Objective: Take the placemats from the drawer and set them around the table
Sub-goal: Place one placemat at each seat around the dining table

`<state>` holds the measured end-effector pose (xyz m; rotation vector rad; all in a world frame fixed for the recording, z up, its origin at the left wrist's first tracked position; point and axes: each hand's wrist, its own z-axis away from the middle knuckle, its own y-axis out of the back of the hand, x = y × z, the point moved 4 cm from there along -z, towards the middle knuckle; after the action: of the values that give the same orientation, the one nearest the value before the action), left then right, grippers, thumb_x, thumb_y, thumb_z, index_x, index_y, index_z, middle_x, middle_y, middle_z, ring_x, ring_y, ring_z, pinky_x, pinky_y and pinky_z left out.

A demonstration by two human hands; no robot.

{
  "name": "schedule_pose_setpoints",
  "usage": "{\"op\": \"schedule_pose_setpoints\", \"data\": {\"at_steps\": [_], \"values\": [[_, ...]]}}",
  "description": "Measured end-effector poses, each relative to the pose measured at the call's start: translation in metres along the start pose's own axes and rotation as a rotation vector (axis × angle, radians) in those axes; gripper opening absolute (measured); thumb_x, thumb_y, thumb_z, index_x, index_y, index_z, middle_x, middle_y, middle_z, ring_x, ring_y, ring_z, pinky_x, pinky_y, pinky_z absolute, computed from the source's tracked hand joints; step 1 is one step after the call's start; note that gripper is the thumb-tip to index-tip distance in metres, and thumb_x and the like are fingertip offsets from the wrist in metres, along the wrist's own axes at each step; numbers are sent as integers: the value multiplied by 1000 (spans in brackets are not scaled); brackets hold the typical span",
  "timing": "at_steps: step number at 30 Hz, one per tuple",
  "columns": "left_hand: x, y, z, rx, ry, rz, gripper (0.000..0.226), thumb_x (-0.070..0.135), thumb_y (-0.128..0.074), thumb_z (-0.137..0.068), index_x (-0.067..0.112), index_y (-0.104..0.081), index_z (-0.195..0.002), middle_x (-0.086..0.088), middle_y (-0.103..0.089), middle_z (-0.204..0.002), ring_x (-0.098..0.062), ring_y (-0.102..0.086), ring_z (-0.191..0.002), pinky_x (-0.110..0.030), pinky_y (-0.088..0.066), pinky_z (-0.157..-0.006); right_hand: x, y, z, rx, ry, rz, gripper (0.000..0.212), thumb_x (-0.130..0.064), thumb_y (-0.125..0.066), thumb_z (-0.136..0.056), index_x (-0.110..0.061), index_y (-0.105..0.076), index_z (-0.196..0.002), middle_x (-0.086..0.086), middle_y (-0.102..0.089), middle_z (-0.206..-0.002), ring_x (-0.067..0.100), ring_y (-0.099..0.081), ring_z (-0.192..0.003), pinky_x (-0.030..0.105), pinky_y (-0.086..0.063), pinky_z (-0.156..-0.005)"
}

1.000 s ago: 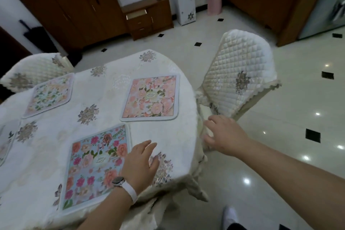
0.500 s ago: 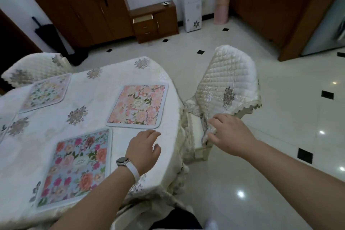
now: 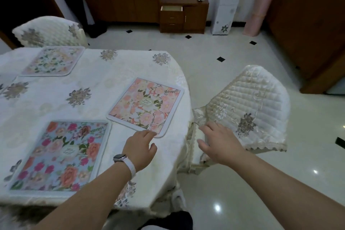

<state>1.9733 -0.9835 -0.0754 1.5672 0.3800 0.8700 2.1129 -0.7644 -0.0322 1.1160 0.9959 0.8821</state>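
Note:
Three floral placemats lie flat on the white tablecloth (image 3: 97, 87): a blue one (image 3: 59, 155) at the near edge, a pink one (image 3: 145, 106) toward the right edge, a pale one (image 3: 54, 60) at the far left. My left hand (image 3: 140, 149), a watch on its wrist, hovers open over the cloth with its fingertips at the pink mat's near corner. My right hand (image 3: 218, 144) is open and empty, off the table's right edge beside the quilted chair (image 3: 250, 106). The small cabinet's top drawer (image 3: 171, 8) stands open by the far wall.
A second quilted chair (image 3: 48, 31) stands behind the table at the far left. A white floral column (image 3: 226, 2) and a pink roll (image 3: 258, 15) stand by the wall. Glossy tiled floor (image 3: 214, 73) spreads to the right; dark wooden cabinets line the back and right.
My view has swung right and nearer the table's corner. My left hand slid from beside the blue mat toward the pink mat. My right hand came off the chair cover.

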Motion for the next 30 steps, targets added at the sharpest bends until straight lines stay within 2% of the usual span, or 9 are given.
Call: {"op": "schedule_pose_setpoints", "data": {"at_steps": [5,9,14,17,23,27,30], "values": [[-43,-6,-42,25,89,15,42,27,-51,-78,14,-68,-114,-5,-69,-112,-30,-62,-103,-41,-51,-81,0,3,-74,-33,50,23,50,-48,-41,-95,-25,-45,-139,-3,-47,-138,20,-43,-124,38,-38,-99],[-70,-8,-77,-16,118,-15,44,30,-44,-80,15,-67,-115,-5,-69,-111,-30,-61,-101,-41,-52,-77,0,5,-116,-66,51,26,49,-47,-42,-96,-23,-46,-139,-2,-48,-137,22,-43,-124,39,-38,-101],[-88,-5,-111,-7,190,25,43,27,-49,-86,14,-62,-125,-7,-64,-121,-31,-57,-109,-41,-48,-85,3,6,-157,-83,57,37,49,-47,-44,-95,-22,-48,-137,-2,-49,-138,22,-44,-125,38,-40,-100],[-91,-10,-115,11,229,76,43,29,-47,-88,15,-60,-127,-7,-63,-122,-31,-55,-109,-41,-47,-84,-1,0,-174,-125,83,58,50,-49,-42,-96,-23,-47,-138,-3,-47,-139,21,-44,-125,37,-42,-98],[-102,-33,-96,-20,459,220,40,29,-49,-92,20,-55,-131,-3,-58,-128,-26,-51,-113,-37,-47,-85,-11,-6,-212,-162,144,75,51,-47,-42,-97,-21,-45,-141,-1,-47,-141,23,-45,-126,38,-41,-100],[-102,-41,-83,-22,543,242,42,30,-49,-92,18,-54,-132,-3,-54,-131,-25,-48,-117,-37,-46,-88,-9,-17,-238,-178,159,59,50,-48,-41,-96,-23,-47,-139,-1,-47,-141,23,-46,-124,38,-43,-97],[-101,-40,-80,21,662,293,44,27,-52,-92,15,-53,-134,-5,-48,-136,-26,-44,-122,-37,-41,-95,-7,-27,-263,-216,162,26,50,-47,-44,-97,-21,-47,-140,1,-46,-142,24,-45,-126,38,-42,-96]]}}
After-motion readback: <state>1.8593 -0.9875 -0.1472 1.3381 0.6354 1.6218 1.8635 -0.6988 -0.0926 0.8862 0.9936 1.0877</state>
